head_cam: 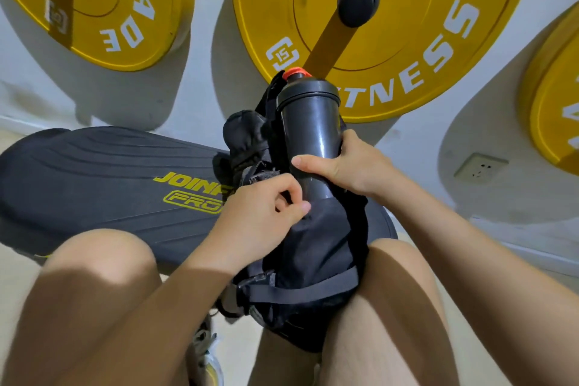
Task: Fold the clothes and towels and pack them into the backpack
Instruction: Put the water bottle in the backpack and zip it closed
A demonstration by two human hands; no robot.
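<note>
A black backpack lies across my knees and the end of a black bench. A dark shaker bottle with an orange cap stands in its side pocket, its lower end inside the pocket. My right hand grips the bottle's body from the right, thumb across the front. My left hand pinches the pocket's fabric edge just left of the bottle's base. Dark bunched fabric sticks out of the bag beside the bottle. No towels show.
The padded bench with yellow lettering stretches to the left. Yellow weight plates hang on pegs on the white wall behind. A wall socket is at the right. My bare knees flank the bag.
</note>
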